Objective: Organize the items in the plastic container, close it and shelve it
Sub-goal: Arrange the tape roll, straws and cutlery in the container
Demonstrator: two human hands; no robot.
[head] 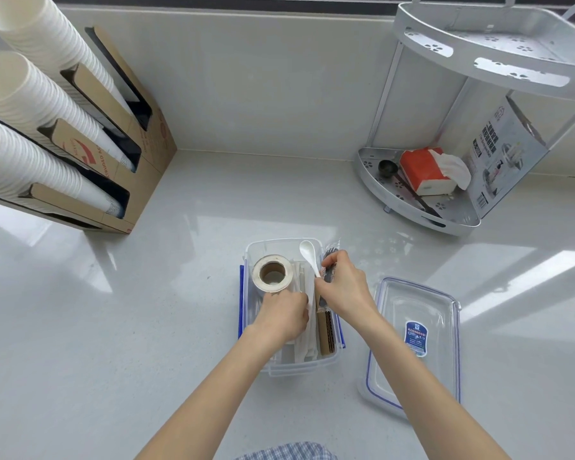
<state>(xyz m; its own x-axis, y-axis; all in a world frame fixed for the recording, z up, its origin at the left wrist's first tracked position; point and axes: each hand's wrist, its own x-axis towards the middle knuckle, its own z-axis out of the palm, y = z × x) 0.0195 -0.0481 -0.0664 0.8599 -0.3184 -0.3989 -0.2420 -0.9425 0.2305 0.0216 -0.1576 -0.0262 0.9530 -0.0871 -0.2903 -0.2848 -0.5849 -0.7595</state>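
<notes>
A clear plastic container with blue latches sits open on the white counter, lengthwise in front of me. Inside at the far left stands a roll of tape. White wrapped items and brown cardboard pieces fill the middle and right. My left hand is down inside, fingers closed on the white wrapped items. My right hand pinches a white plastic spoon and a clear packet of dark cutlery at the container's right side. The clear lid lies on the counter to the right.
A two-tier white corner rack stands at the back right, holding a red tissue pack, a black scoop and a printed box. A cardboard holder with stacks of white paper cups leans at the left.
</notes>
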